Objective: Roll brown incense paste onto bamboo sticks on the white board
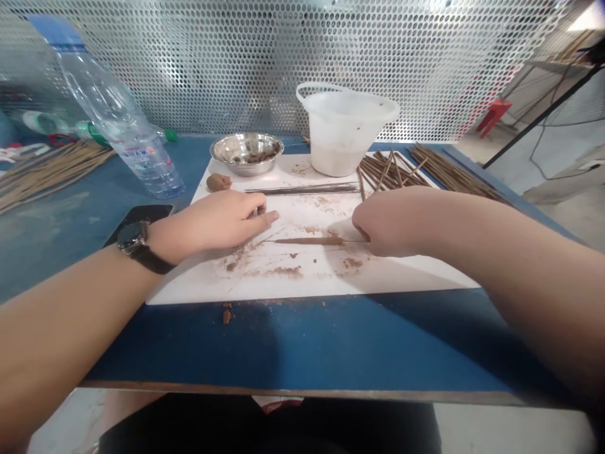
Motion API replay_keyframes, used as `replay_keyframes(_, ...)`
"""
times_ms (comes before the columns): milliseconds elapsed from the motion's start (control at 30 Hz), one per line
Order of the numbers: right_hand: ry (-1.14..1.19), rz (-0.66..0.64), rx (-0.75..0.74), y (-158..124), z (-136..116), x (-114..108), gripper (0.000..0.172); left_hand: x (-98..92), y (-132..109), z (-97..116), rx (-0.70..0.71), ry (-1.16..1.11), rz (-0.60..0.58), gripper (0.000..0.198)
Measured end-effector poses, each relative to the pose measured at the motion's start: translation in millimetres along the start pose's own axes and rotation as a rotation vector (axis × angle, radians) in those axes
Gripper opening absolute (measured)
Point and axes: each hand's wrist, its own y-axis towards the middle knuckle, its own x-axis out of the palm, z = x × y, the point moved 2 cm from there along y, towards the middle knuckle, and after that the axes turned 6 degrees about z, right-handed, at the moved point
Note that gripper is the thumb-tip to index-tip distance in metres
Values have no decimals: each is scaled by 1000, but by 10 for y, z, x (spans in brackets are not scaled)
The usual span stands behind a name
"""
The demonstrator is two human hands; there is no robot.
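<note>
The left hand (222, 219) lies palm down on a matte white board (198, 280), fingers loosely curled and partly closed. Whether it has hold of anything small cannot be determined. A smartwatch (131, 238) with a dark strap is worn on the left wrist. The right hand (392, 221) is curled, knuckles upward, with its fingertips hidden beneath it. A slender stick (309, 241) lies horizontally on the board between the two hands. Its middle section is sheathed in rough brown paste, and its thin bare end reaches the right hand, which may or may not be gripping it.

The board rests on a blue tabletop (288, 340) and carries scattered brown paste smears. A lump of brown paste (218, 182) sits near its far left corner. A bundle of thin, bare, dark rods (302, 188) lies in line across the far part of the board. Beyond it stand a polished stainless steel bowl (246, 151) with paste residue inside and a translucent white plastic bucket (343, 135) with a loop handle. A heap of coarse brown sticks (390, 173) lies to the right of the bucket. A clear ribbed plastic bottle (120, 110) lies tilted at far left, before a perforated metal screen (302, 57).
</note>
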Motion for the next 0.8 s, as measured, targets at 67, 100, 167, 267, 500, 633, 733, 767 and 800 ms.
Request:
replay_keyframes(67, -7, 1, -3, 29, -64, -10, 39, 1, 1, -4, -3, 2, 23, 52)
replay_keyframes(100, -12, 0, 0, 38, -99, -27, 39, 0, 1, -3, -7, 2, 32, 52)
replay_keyframes(167, -17, 14, 2, 48, -167, -80, 36, -3, 2, 0, -19, 1, 44, 52)
replay_keyframes(267, 10, 87, -23, 56, -259, -172, 33, -5, 8, 3, -27, -5, 56, 53)
replay_keyframes(500, 140, 116, -32, 93, -314, -185, 23, -1, 14, -3, -19, -26, 81, 49)
replay_keyframes(633, 125, 161, -26, 70, -261, -214, 27, -7, 11, 12, -11, -83, 106, 49)
replay_keyframes(733, 96, 205, -8, 44, -426, -285, 32, -2, 14, -6, -52, -46, 93, 47)
replay_keyframes(767, 114, 244, -26, 50, -536, -296, 36, 3, 16, -27, -63, -34, 91, 45)
replay_keyframes(800, 148, 305, -69, 67, -664, -294, 41, 8, 20, -56, -67, -26, 96, 42)
